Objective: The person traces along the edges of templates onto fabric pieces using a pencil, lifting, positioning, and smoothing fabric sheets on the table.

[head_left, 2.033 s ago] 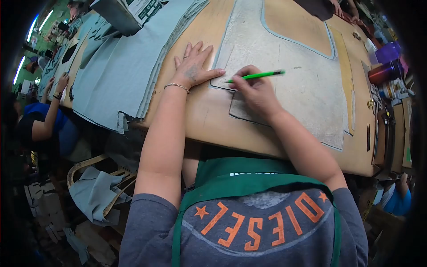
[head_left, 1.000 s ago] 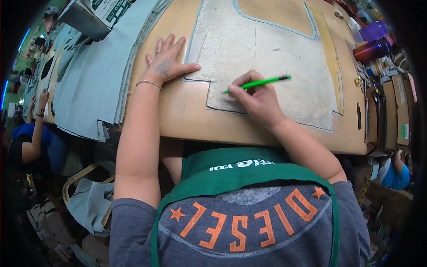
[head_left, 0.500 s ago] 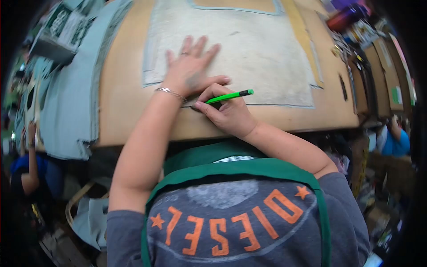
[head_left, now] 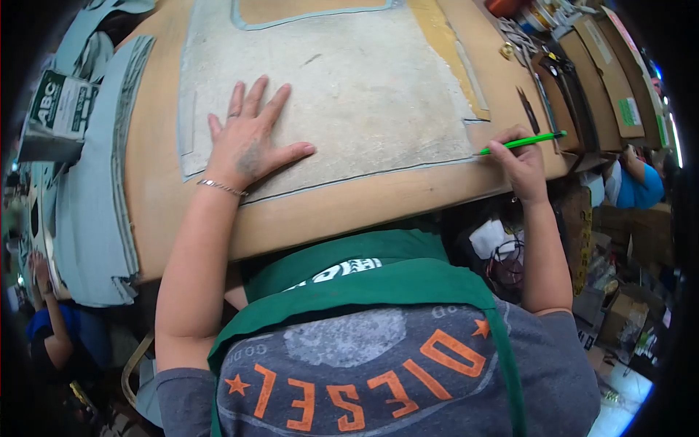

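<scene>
My left hand point(head_left: 251, 142) lies flat with fingers spread on a worn, pale template sheet point(head_left: 364, 102), near its lower left part. In my right hand point(head_left: 520, 164) is a bright green pencil point(head_left: 535, 140), its tip at the sheet's lower right corner. Light blue-grey fabric shows as a thin rim around the sheet. A dark line runs along the sheet's near edge. The sheet has a cut-out at its far side and a yellow strip point(head_left: 440, 51) down its right side.
Stacked blue-grey fabric pieces point(head_left: 95, 189) lie on the table's left, with an ABC-labelled box point(head_left: 58, 109) on them. Scissors point(head_left: 561, 69), a dark slim tool point(head_left: 526, 109) and cardboard boxes point(head_left: 604, 65) are at the right. Another person's arm point(head_left: 51, 298) shows far left.
My right hand has moved right with the pencil, from beside my left wrist to the sheet's right corner. My left hand stays spread on the sheet. The view has shifted.
</scene>
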The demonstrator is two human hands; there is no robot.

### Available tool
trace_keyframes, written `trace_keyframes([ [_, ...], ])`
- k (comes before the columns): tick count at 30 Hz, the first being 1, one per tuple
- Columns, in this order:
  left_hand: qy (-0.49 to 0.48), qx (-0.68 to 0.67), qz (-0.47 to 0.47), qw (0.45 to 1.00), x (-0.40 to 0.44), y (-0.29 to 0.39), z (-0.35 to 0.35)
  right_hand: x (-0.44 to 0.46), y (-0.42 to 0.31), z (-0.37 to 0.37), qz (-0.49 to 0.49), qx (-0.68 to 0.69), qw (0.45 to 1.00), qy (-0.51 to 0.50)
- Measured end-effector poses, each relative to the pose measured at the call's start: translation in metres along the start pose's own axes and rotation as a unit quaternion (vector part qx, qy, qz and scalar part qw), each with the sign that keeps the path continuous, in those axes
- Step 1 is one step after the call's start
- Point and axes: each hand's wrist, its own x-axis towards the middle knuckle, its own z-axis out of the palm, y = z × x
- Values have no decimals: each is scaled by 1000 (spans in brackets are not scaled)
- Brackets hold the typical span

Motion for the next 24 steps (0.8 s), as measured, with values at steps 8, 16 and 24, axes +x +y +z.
trace_keyframes([
  [8, 24, -13, 6, 1000, -1, -8, 9, 4, -35, 195, -71, 124, 974, -176],
  [16, -98, -46, 32, 994, 12, -25, 7, 8, -35, 273, -172, 72, 970, -154],
  [24, -108, -60, 30, 992, 13, -24, 4, 7, -46, 281, -193, 69, 965, -166],
])
